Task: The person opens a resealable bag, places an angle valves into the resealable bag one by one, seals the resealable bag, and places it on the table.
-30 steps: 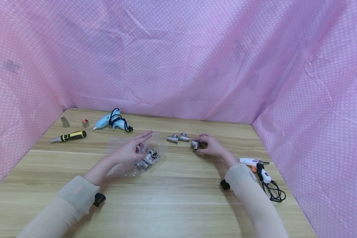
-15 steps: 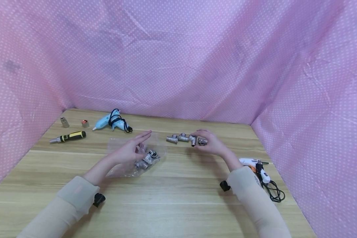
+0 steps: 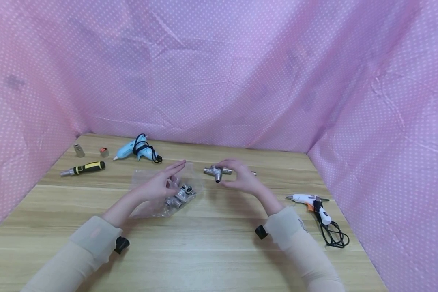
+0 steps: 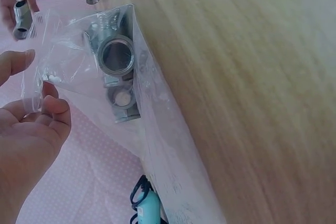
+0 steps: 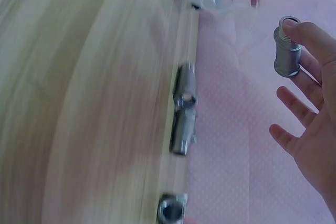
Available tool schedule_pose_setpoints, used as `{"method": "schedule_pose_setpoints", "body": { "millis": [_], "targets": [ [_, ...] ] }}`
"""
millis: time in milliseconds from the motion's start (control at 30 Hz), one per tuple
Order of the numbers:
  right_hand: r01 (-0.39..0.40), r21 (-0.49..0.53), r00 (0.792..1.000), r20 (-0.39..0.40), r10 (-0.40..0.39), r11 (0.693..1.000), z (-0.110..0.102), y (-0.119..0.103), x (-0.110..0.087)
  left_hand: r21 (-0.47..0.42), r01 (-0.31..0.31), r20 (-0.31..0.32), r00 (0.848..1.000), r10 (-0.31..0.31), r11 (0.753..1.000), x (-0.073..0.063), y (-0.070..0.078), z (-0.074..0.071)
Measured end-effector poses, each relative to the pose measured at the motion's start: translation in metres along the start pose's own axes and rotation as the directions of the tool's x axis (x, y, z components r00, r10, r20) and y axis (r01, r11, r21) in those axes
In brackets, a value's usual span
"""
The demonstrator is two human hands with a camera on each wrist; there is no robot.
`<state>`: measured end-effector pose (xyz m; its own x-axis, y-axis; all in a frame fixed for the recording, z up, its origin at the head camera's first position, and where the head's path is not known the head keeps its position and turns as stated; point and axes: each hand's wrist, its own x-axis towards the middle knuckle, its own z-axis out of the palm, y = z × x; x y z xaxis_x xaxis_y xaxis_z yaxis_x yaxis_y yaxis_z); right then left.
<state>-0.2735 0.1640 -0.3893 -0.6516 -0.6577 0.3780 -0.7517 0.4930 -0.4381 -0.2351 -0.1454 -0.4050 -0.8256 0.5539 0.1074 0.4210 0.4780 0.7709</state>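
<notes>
My left hand (image 3: 157, 187) holds the mouth of a clear plastic bag (image 3: 142, 209), its fingers curled at the bag's edge in the left wrist view. Several shiny metal pipe fittings (image 4: 116, 55) lie inside the bag. My right hand (image 3: 241, 178) pinches a metal tee pipe fitting (image 5: 287, 53) between thumb and fingers, raised above the table. Behind it, two similar tee fittings (image 5: 184, 85) lie end to end on the table. Another fitting (image 5: 172, 209) lies to their right, mostly hidden by my right hand in the head view.
A light blue glue gun (image 3: 125, 150) with a black cord lies at the back left. Near it are a yellow-and-black screwdriver (image 3: 89, 167) and two small metal pieces, one a socket-like cylinder (image 3: 78, 150). A white glue gun (image 3: 303, 198) with its cord lies on the right.
My right hand has picked one tee fitting out of the row and carried it left towards the bag. My left hand has stayed in place at the bag.
</notes>
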Motion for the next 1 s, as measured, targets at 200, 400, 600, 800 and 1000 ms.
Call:
{"method": "schedule_pose_setpoints", "body": {
  "millis": [200,400,600,800,1000],
  "targets": [
    [0.112,-0.019,0.994,0.014,-0.112,0.994,0.024,-0.010,0.016,0.015,-0.005,-0.004,1.000,0.005,1.000,0.000,0.000,0.000],
    [0.020,0.013,0.993,0.119,-0.021,1.000,0.049,-0.020,0.029,0.031,0.002,0.000,1.000,-0.002,1.000,0.000,-0.001,0.000],
    [-0.053,0.013,0.982,0.185,0.049,0.999,0.067,-0.027,0.038,0.032,0.007,0.007,1.000,-0.007,0.999,0.000,-0.001,0.001],
    [-0.021,0.002,0.981,0.194,0.021,1.000,0.073,-0.030,0.041,0.037,0.010,0.004,1.000,-0.011,0.999,-0.001,0.000,0.001],
    [-0.027,-0.024,0.983,0.181,0.031,0.999,0.076,-0.029,0.043,0.033,0.009,0.001,1.000,-0.009,0.999,-0.001,-0.002,0.000]
  ]
}}
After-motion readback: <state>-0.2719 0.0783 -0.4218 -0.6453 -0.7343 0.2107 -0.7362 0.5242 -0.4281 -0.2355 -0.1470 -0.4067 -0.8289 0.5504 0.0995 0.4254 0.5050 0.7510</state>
